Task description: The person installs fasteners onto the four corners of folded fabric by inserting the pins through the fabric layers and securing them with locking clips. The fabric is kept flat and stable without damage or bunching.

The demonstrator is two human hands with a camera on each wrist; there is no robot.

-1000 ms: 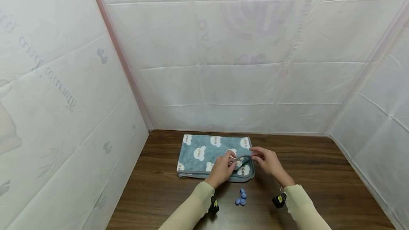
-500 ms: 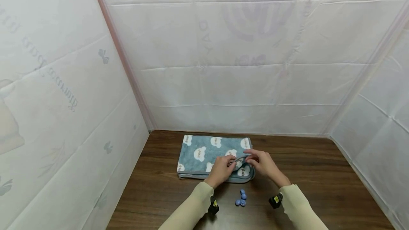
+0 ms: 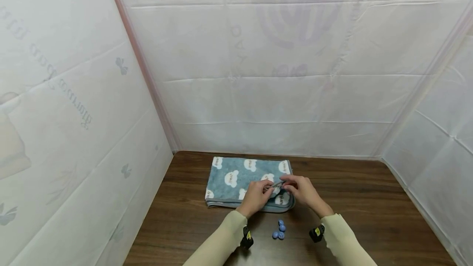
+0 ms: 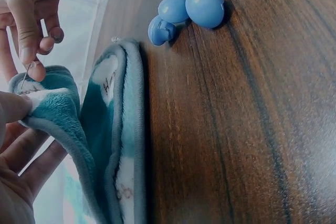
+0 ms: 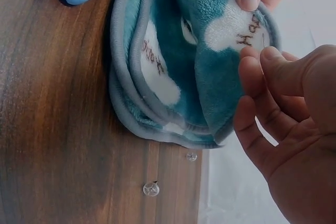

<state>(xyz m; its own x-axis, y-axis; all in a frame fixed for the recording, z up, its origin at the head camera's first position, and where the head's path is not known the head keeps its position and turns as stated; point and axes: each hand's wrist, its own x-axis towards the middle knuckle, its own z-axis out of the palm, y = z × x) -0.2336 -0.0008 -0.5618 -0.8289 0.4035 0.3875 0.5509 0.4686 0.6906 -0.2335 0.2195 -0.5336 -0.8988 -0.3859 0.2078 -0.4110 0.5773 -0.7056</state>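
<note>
A folded teal fleece blanket [image 3: 219,182] with white bear-head patches and grey edging lies on the table. My left hand [image 3: 254,196] pinches its lifted near-right corner between thumb and fingers. Opposite it, my right hand [image 3: 304,191] pinches a thin metal pin [image 4: 24,77] with a small clear head, seen best in the left wrist view. The pin's shaft lies against the raised corner; whether its point enters the fabric I cannot tell. Several glossy blue mushroom-shaped caps [image 3: 281,228] sit in a cluster on the table, nearer than the blanket.
In the right wrist view, a clear disc-headed pin [image 5: 151,188] and another clear piece [image 5: 191,156] lie on the wood beside the blanket. The dark wooden table [image 3: 369,204] is enclosed by white printed sheets [image 3: 273,102] behind and at both sides.
My right hand has moved left, from the blanket's right edge up to the corner that my left hand holds. The left hand, blanket body and blue caps have stayed in place.
</note>
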